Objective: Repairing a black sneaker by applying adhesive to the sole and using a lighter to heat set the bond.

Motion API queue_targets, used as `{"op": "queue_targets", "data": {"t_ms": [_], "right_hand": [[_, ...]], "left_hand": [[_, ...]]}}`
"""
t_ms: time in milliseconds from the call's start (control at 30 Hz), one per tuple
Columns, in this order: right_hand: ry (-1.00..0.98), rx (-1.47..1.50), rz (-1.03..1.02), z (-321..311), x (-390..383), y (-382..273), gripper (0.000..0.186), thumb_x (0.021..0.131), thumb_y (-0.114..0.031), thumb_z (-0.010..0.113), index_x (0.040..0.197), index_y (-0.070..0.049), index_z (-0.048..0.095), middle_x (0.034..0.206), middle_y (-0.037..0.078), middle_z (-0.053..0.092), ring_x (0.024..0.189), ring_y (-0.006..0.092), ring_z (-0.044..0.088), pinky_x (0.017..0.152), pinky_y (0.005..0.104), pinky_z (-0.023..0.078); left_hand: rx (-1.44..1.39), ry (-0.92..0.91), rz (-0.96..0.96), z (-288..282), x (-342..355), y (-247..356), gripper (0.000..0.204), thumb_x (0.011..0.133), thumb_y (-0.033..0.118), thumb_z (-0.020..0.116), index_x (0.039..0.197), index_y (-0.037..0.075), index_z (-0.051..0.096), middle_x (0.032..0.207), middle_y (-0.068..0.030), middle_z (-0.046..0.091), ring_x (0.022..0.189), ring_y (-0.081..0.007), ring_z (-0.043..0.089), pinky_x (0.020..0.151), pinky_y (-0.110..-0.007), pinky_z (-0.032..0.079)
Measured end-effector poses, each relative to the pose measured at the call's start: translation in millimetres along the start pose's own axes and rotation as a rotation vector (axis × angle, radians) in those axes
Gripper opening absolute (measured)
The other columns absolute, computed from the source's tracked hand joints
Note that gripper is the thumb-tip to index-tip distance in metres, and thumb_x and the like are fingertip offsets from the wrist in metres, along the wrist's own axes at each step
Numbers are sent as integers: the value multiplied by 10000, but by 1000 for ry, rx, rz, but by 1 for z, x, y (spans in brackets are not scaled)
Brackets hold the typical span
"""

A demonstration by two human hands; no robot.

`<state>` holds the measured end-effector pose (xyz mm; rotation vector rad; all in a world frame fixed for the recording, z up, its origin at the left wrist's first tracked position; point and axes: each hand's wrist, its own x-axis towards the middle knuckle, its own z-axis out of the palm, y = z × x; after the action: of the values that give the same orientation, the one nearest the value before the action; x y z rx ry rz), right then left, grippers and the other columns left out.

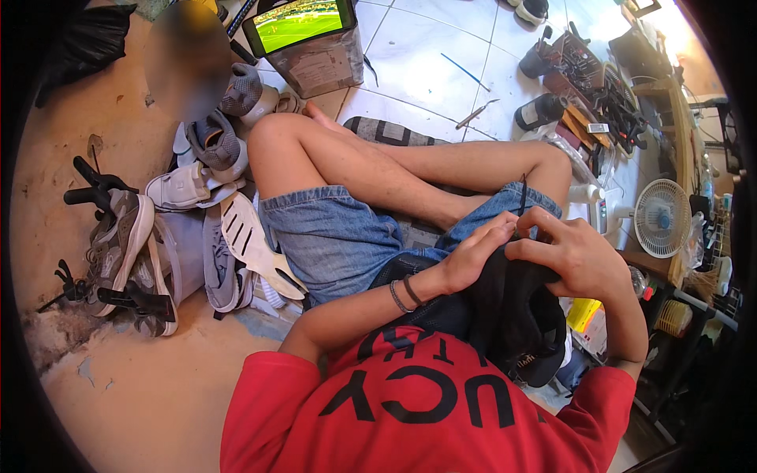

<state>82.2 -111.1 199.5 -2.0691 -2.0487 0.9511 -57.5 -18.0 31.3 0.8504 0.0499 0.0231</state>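
A black shoe with a padded opening and a strip of white sole lies in my lap, against my red shirt. My left hand reaches over its upper end, fingers pressed together on the black material. From the other side my right hand curls round the same end, thumb and forefinger bent in a pinch. The fingertips of both hands meet there. A thin dark strip sticks up between them; whether it is a lace or a tool I cannot tell. The fingertips partly hide the shoe's top.
Several grey and white shoes, some with black clamps, crowd my left side. A phone showing a football pitch leans on a box ahead. Tweezers lie on the white tiles. A small fan and tool bins stand right.
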Motion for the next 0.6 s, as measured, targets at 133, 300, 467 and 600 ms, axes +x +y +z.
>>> {"op": "queue_targets", "data": {"t_ms": [133,300,467,600], "right_hand": [[-42,-19,3,0,2,-1,658,552,-41,771,1163,-189,575,1096,69,512,827,294,647,707,403,542],[107,-37,-72,9,-3,6,642,545,-59,776,1144,-187,587,1112,54,533,828,281,657,690,395,542],[109,-36,-70,10,-2,7,643,531,-69,784,1134,-184,594,1129,49,541,835,280,661,688,394,544],[100,-32,-77,8,0,8,655,526,-72,786,1142,-184,593,1141,52,539,841,284,663,693,396,545]], "left_hand": [[-20,58,-9,-1,-3,-8,428,1077,292,313,1328,1,502,1223,-82,561,1201,-152,493,1083,-287,336],[-52,-67,29,-5,-1,4,420,1074,283,320,1340,6,489,1233,-83,556,1210,-149,488,1090,-293,335],[-28,14,-27,-3,-4,7,422,1073,279,331,1359,3,474,1264,-85,547,1237,-153,478,1110,-298,324],[-9,19,-38,-5,-4,8,432,1077,283,329,1372,-4,464,1292,-90,540,1258,-158,471,1119,-303,318]]}}
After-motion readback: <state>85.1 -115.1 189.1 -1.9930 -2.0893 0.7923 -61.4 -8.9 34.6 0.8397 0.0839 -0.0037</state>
